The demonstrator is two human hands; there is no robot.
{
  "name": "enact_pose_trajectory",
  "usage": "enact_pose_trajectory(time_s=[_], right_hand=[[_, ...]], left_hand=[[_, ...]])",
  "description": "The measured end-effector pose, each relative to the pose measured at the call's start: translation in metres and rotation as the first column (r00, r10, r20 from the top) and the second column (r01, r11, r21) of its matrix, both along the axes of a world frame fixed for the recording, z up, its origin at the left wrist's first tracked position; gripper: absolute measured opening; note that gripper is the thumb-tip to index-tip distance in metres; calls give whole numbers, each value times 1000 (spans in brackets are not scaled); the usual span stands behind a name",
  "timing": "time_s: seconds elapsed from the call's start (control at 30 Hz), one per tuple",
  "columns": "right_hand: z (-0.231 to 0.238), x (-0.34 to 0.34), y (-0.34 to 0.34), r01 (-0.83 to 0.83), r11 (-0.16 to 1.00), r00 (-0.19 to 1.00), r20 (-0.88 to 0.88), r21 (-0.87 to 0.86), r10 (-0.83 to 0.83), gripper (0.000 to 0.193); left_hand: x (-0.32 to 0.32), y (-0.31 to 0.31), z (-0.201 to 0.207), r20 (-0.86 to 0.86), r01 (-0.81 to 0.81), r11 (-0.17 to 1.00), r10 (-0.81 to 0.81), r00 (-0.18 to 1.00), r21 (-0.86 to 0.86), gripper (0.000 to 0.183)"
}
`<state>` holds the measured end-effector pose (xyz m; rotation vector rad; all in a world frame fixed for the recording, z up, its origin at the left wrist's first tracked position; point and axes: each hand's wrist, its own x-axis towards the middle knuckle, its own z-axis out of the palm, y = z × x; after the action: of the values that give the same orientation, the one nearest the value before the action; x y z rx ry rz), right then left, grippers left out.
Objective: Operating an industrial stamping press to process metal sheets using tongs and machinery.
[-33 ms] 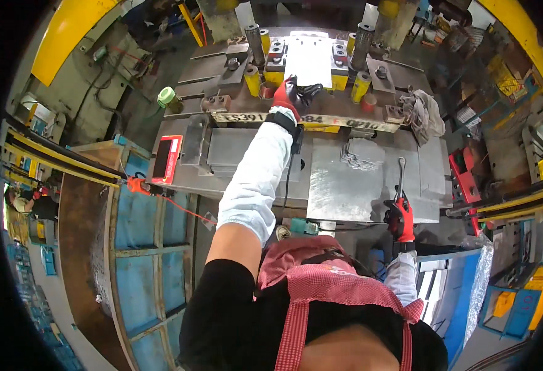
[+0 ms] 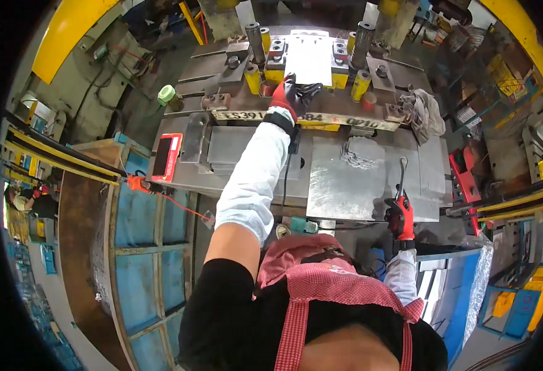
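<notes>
My left hand (image 2: 290, 94), in a red glove with black fingers, reaches forward to the near edge of a bright flat metal sheet (image 2: 309, 59). Its thumb and fingers close on the sheet's near left corner; the fingertips partly blend into the dark metal. The sheet lies between the blocks of a press die (image 2: 276, 57). At the right, my right hand (image 2: 401, 219), gloved alike, is closed around a slim metal wrench (image 2: 403, 173) whose looped end points away from me. That hand hovers at the near right of a flat metal plate (image 2: 345, 191).
Stacked grey cut pieces (image 2: 363, 153) lie on the plate. Yellow posts (image 2: 361, 86) flank the die. A grey rag (image 2: 424, 116) hangs at the right. Left are sheet blanks (image 2: 234, 145), a phone on a red booklet (image 2: 167, 159) and a green-capped bottle (image 2: 167, 96).
</notes>
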<state>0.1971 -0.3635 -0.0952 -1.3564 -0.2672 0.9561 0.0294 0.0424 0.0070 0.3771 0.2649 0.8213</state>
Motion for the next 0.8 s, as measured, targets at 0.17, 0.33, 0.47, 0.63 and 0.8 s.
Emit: enact_pose_trajectory(time_s=[0.17, 0.33, 0.47, 0.63, 0.8], right_hand=[[-43, 13, -2, -33, 958, 960, -257, 285, 109, 14], [-47, 20, -6, -77, 935, 920, -337, 347, 201, 13], [-46, 20, -5, -149, 939, 929, -283, 309, 240, 13], [-38, 16, -6, -108, 938, 941, -270, 328, 203, 13], [-44, 19, -7, -69, 959, 960, -244, 273, 138, 13]], left_hand=[[-67, -72, -16, -453, -166, 889, 369, 812, 427, 40], [-145, -181, -65, -638, -77, 654, 753, 162, 752, 34], [-184, -188, -128, -441, 705, 512, 844, -306, 492, 51], [-190, -180, -141, -535, 798, 561, 754, -382, 220, 50], [-185, -175, -135, -590, 782, 611, 679, -436, 125, 47]])
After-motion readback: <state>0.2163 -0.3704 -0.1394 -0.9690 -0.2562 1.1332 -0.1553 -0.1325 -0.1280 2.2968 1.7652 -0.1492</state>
